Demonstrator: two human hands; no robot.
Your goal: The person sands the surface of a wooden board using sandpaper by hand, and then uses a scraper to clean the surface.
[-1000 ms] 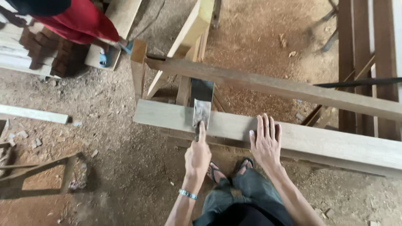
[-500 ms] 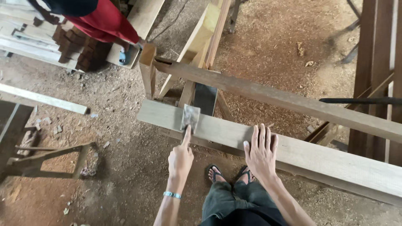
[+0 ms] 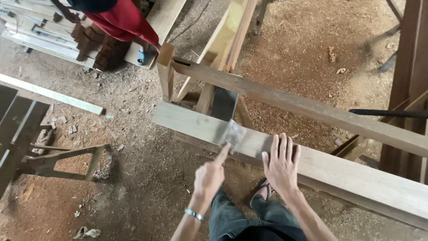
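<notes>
While our left hand (image 3: pixel 209 176) points its forefinger up against the small square sheet of grey abrasive paper (image 3: pixel 233 134), pinning it to the pale plank (image 3: pixel 339 172), our right hand (image 3: pixel 280 163) lies flat and spread on the same plank just beside it, gripping nothing. The left is loosely curled, with only the forefinger on the sheet; we cannot tell whether the thumb also pinches it. The sheet sits on the plank's top face toward its left end, near the near edge, with a dark upright board (image 3: pixel 224 103) rising just behind it.

We judge the step in hand to be rubbing down this stretch of the plank, the right hand steadying the wood. The next stroke calls for even pressure along the grain and a firmer hold than one fingertip gives, or the sheet may slip off the near edge.

Along the plank to the right there is long bare wood to work over. To the left the plank ends soon, just past a short post (image 3: pixel 166 71) at its far corner. Behind runs a darker rail (image 3: pixel 312 107), near but apart, which limits reach across. A person in a red garment (image 3: pixel 125 20) stands well apart at the far left, beside stacked timber (image 3: pixel 40 31)
</notes>
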